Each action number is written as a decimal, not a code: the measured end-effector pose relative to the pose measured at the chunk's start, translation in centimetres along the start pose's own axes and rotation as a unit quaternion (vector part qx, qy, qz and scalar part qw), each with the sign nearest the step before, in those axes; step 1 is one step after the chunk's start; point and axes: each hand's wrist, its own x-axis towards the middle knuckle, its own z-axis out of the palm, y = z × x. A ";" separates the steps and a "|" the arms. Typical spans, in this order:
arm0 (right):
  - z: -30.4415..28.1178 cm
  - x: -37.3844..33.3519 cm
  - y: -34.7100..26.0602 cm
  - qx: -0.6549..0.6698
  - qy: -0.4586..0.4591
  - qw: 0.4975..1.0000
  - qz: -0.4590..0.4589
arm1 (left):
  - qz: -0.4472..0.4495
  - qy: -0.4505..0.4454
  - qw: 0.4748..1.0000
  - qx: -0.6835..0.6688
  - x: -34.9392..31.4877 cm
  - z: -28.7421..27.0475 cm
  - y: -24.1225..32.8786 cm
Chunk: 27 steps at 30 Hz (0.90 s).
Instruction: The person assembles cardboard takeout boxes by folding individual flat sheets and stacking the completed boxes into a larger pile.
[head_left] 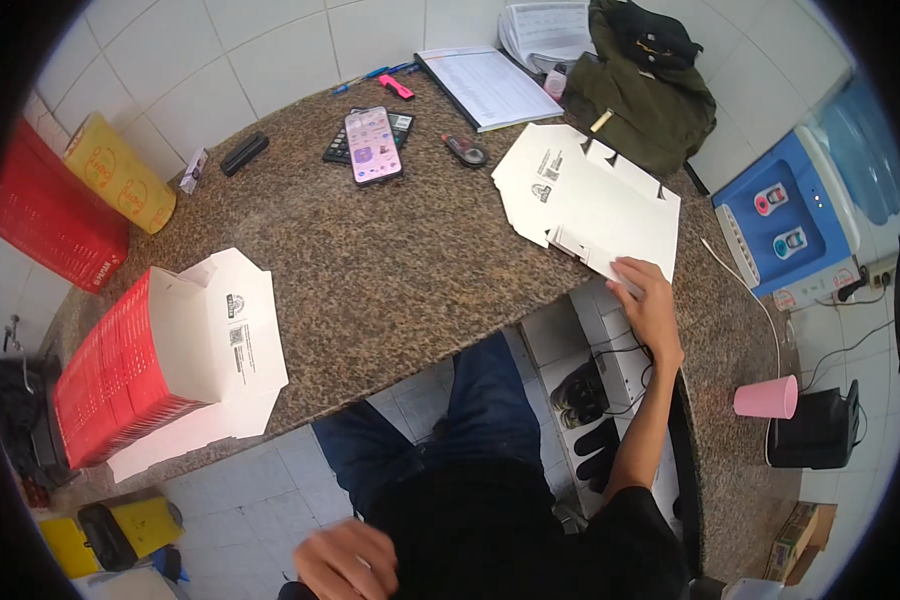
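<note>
Fingers (634, 273) of the right hand (652, 305) hide some cardboard (600, 200) — left hand (346, 560) blurred.

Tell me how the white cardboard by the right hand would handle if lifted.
The white cardboard is probably light for its size, as it looks broad and thin. Its smooth, uncreased main panel suggests moderate stiffness. The small tabs might bend more easily, being narrow.

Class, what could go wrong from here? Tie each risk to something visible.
The white cardboard touched by the right hand lies near the counter's edge and might slip off. The phone, resting on a calculator, could slide if knocked. The open red box near that edge might get bumped.
</note>
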 end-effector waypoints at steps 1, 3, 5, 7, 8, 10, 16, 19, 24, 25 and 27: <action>-0.2 0.0 0.5 0.015 -0.010 1.000 0.001 | -0.002 -0.003 1.000 -0.001 0.2 0.0 0.2; -0.4 0.5 1.0 0.039 -0.025 0.999 -0.002 | 0.105 0.069 0.986 0.108 1.0 -0.2 0.4; -0.9 1.0 1.9 0.058 -0.039 0.998 -0.003 | 0.096 0.022 0.988 0.123 2.0 -0.3 -0.3; -1.4 1.2 3.4 0.116 -0.089 0.989 0.026 | 0.000 -0.182 0.982 -0.052 1.9 -1.1 -3.5; -1.0 1.5 4.0 0.154 -0.077 0.985 0.014 | -0.032 -0.134 0.989 -0.058 1.5 -0.4 -4.8; -1.1 2.4 4.0 0.184 -0.080 0.978 0.059 | -0.103 -0.072 0.992 0.026 0.9 -0.1 -6.4; -1.7 3.7 3.1 0.205 -0.162 0.960 0.095 | -0.291 0.173 0.902 0.268 -1.5 1.0 -8.3; -2.6 4.7 2.9 0.238 -0.266 0.921 0.156 | -0.308 0.205 0.882 0.291 -1.8 1.1 -8.3; -2.2 5.4 4.4 0.219 -0.300 0.919 0.133 | -0.346 0.236 0.857 0.299 -2.2 1.5 -8.5; -2.2 5.5 4.6 0.241 -0.302 0.913 0.133 | -0.346 0.234 0.858 0.300 -1.7 1.6 -8.5; -1.9 5.6 4.6 0.265 -0.308 0.905 0.129 | -0.355 0.221 0.844 0.337 -0.1 1.7 -8.4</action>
